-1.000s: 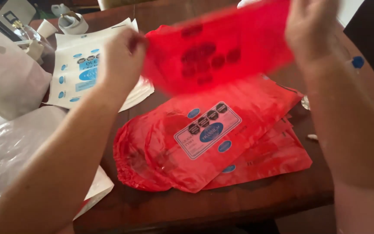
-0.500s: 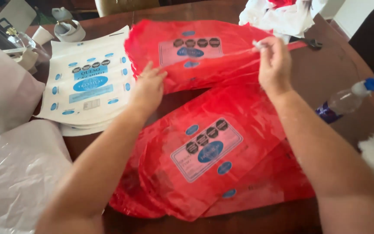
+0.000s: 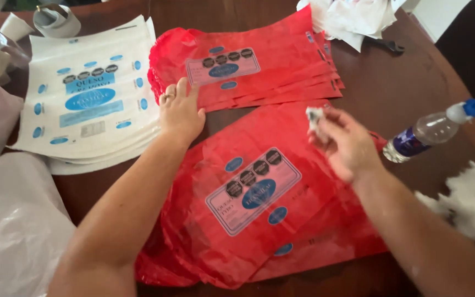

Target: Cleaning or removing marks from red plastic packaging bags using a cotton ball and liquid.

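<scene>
My left hand point(image 3: 180, 110) lies flat, fingers spread, on the near edge of a far stack of red printed plastic bags point(image 3: 265, 60). My right hand point(image 3: 343, 140) hovers over a nearer pile of red bags point(image 3: 259, 198) and pinches a small white wad point(image 3: 314, 115) between its fingertips. Each red bag carries a pale label with dark round marks and blue ovals. The near pile is rumpled at its left and bottom edges.
A stack of white printed bags point(image 3: 92, 104) lies at the left. A clear plastic bottle with a blue cap point(image 3: 432, 129) lies on the brown wooden table point(image 3: 408, 77) at the right. White fluff point(image 3: 468, 201) sits by the right edge, crumpled white cloth point(image 3: 353, 16) at the back, clear plastic point(image 3: 12, 231) at lower left.
A red bag held up in both hands was laid down on the far stack. My left hand now rests on that stack; my right hand drew back toward me with a small white wad.
</scene>
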